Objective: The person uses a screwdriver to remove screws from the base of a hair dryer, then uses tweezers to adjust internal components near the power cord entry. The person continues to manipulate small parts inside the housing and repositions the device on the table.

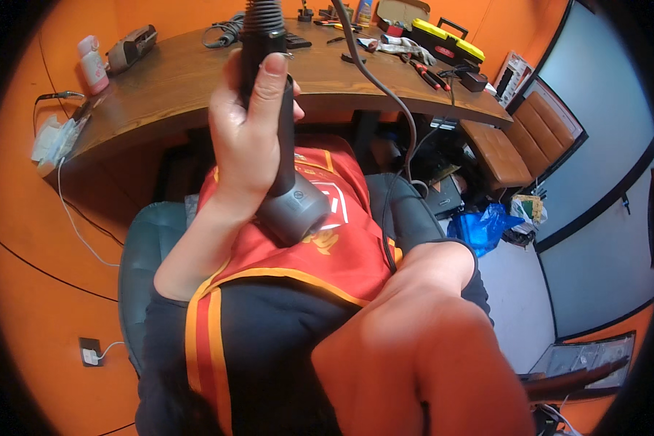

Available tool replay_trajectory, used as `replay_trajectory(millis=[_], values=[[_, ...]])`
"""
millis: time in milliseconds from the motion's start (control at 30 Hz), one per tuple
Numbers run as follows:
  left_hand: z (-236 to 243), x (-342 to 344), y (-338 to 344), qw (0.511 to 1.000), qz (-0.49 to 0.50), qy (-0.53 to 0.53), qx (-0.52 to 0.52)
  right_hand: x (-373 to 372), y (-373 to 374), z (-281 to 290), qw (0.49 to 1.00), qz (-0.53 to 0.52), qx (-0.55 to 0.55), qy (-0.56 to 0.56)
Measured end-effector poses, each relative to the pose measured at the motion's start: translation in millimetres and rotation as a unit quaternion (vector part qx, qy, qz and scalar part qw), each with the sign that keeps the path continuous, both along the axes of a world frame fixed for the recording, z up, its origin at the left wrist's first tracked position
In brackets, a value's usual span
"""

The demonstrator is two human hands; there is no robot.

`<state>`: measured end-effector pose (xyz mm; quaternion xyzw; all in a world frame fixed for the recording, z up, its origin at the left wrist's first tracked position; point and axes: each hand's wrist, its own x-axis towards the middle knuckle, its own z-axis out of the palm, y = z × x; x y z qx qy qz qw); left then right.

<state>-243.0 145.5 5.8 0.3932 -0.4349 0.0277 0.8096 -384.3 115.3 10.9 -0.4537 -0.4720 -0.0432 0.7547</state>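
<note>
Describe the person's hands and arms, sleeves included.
The left hand is bare, no glove or watch showing; the left forearm leaves a dark sleeve. The right arm is bare beyond another dark sleeve; the right hand is indistinct.

Black and grey handheld device [298, 207], red jersey [349, 269] with yellow trim [291, 273], orange wall [43, 283], brown wood-grained desk [167, 94]

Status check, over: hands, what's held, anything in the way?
Left hand gripping apparent hair dryer, wide grey end down. Right hand not visible. Grey cord hanging nearby, to the right; whether it obstructs, unclear.
</note>
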Motion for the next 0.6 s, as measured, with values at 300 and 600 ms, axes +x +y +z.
replay_trajectory(millis=[300, 600], values=[[-5, -2, 0, 1.000, -0.003, 0.000, -0.003, -12, -22, 5, 0.986, -0.165, -0.021, -0.028], [-3, -5, -5, 1.000, 0.013, -0.016, 0.000, 34, -54, 18, 0.664, -0.723, -0.116, -0.148]])
